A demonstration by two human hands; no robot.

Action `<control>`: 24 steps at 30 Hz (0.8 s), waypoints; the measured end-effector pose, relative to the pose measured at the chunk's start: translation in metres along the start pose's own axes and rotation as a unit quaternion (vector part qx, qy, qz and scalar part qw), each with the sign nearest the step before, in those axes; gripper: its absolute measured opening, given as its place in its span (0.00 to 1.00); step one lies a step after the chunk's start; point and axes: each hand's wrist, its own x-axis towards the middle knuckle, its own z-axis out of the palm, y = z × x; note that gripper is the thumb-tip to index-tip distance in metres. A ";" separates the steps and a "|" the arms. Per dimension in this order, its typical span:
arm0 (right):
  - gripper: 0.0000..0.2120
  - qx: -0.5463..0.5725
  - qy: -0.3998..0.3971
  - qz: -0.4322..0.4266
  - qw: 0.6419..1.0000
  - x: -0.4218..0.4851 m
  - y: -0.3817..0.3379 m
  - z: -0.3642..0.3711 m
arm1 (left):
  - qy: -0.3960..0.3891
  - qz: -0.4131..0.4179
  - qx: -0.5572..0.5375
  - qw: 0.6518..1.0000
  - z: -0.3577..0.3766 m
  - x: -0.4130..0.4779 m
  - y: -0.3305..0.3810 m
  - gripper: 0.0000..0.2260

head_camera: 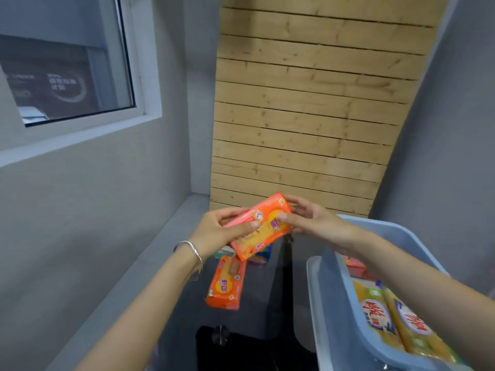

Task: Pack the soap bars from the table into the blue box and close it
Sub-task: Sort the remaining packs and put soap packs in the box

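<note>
Both hands hold orange-wrapped soap packs in the air above the dark table. My left hand (222,231) grips a pink-orange soap bar (241,219) at its lower end. My right hand (313,223) pinches the larger orange soap pack (265,234) at its upper right side. Another orange soap pack (226,285) lies on the table (262,303) below, with a blue-wrapped soap bar (262,254) partly hidden behind the held ones. The open blue box (334,303) stands at the right with yellow soap packs (396,319) and a pink soap bar (353,263) inside.
A wooden slat panel (308,116) leans against the grey wall behind the table. A window (67,70) is at the upper left. A black object (235,346) sits at the table's near edge. A silver bracelet (191,250) is on my left wrist.
</note>
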 end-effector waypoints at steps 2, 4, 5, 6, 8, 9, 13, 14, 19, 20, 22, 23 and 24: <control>0.21 0.007 0.013 -0.020 1.000 -0.015 0.000 -0.027 | -0.040 0.023 0.013 0.999 0.025 0.007 0.013 0.14; 0.18 -0.028 0.019 -0.023 0.999 -0.033 0.001 -0.053 | -0.069 0.049 0.030 0.996 0.050 0.015 0.022 0.12; 0.16 -0.055 0.021 -0.021 0.998 -0.042 0.003 -0.066 | -0.082 0.060 0.035 0.994 0.063 0.018 0.025 0.12; 0.15 -0.081 0.022 -0.019 0.996 -0.051 0.004 -0.078 | -0.095 0.070 0.035 0.992 0.076 0.021 0.026 0.12; 0.17 -0.122 0.038 -0.019 0.992 -0.069 0.009 -0.100 | -0.118 0.094 0.038 0.988 0.103 0.027 0.028 0.11; 0.19 -0.133 0.054 -0.022 0.989 -0.077 0.011 -0.111 | -0.126 0.104 0.040 0.986 0.115 0.031 0.029 0.11; 0.17 -0.172 0.098 -0.046 0.979 -0.100 0.028 -0.145 | -0.176 0.126 0.089 0.972 0.156 0.048 0.036 0.13; 0.16 -0.189 0.101 -0.045 0.976 -0.104 0.034 -0.151 | -0.192 0.130 0.117 0.966 0.163 0.053 0.037 0.13; 0.15 -0.284 0.114 -0.017 0.952 -0.111 0.069 -0.167 | -0.237 0.144 0.289 0.916 0.189 0.073 0.026 0.16; 0.16 -0.305 0.112 -0.013 0.946 -0.110 0.074 -0.167 | -0.240 0.145 0.316 0.906 0.193 0.076 0.022 0.18; 0.18 -0.342 0.103 -0.010 0.934 -0.105 0.084 -0.167 | -0.242 0.148 0.368 0.886 0.197 0.081 0.016 0.19; 0.19 -0.365 0.099 -0.009 0.926 -0.102 0.089 -0.166 | -0.243 0.150 0.389 0.876 0.199 0.082 0.014 0.20; 0.19 -0.387 0.096 -0.007 0.917 -0.100 0.093 -0.165 | -0.247 0.149 0.403 0.868 0.199 0.083 0.012 0.20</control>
